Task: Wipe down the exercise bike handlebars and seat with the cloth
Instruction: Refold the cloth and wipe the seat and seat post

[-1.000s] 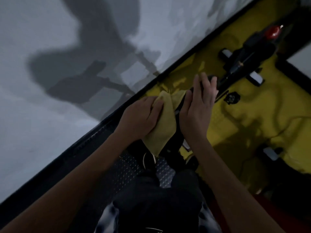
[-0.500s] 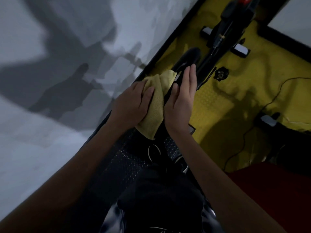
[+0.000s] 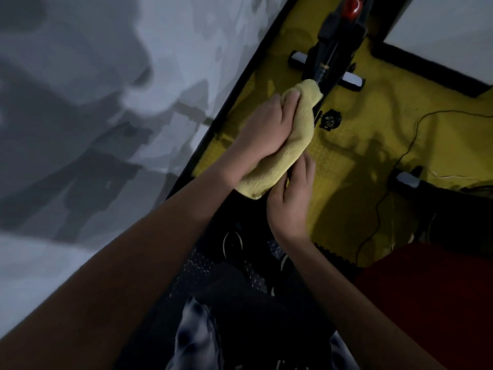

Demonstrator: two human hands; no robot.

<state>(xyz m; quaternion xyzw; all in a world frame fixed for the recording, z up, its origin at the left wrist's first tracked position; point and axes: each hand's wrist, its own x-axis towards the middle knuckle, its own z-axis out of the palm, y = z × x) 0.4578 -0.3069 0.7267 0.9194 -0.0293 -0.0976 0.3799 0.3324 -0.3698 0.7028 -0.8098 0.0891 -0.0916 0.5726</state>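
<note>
A yellow cloth lies draped over the black seat of the exercise bike, and the seat itself is almost wholly hidden under it. My left hand lies on top of the cloth with its fingers wrapped over the fabric, pressing it down. My right hand is at the near right side of the cloth, fingers touching the seat's edge beneath it. The black bike frame with a red knob runs away toward the top of the view.
The bike stands on a yellow floor mat beside a grey wall. A bike pedal sits just right of the cloth. A thin black cable trails across the mat. My legs and shoes are below.
My left hand has slid the cloth forward along the seat toward the frame, so it now covers the whole seat. My right hand has dropped back to the near end.
</note>
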